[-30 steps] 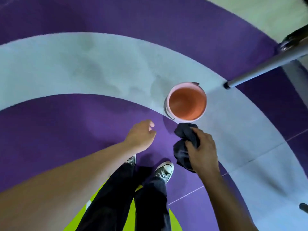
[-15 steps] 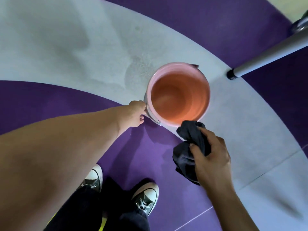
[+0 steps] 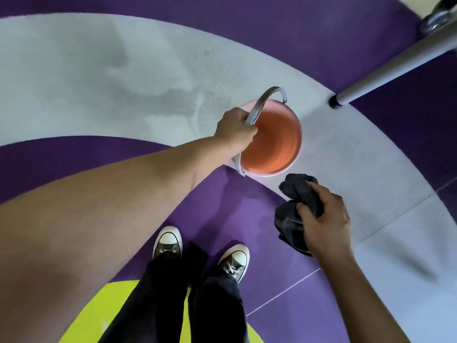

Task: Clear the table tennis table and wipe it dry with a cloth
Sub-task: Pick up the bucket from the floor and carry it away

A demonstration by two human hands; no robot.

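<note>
1 cloth [image 3: 294,194], in right grip [image 3: 324,224], bucket [image 3: 277,144] apparently empty

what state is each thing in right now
bucket, upright, uncovered
handle, raised, gripped by the left hand
cloth, bunched up, gripped by the right hand
floor, darker blotches on the grey band, maybe damp

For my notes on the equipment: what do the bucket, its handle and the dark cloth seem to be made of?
Bucket: likely plastic, smooth pink wall with even sheen. Handle: flat grey band, probably plastic, possibly metal. Cloth: soft dark matte fabric, bunched in folds.
</note>
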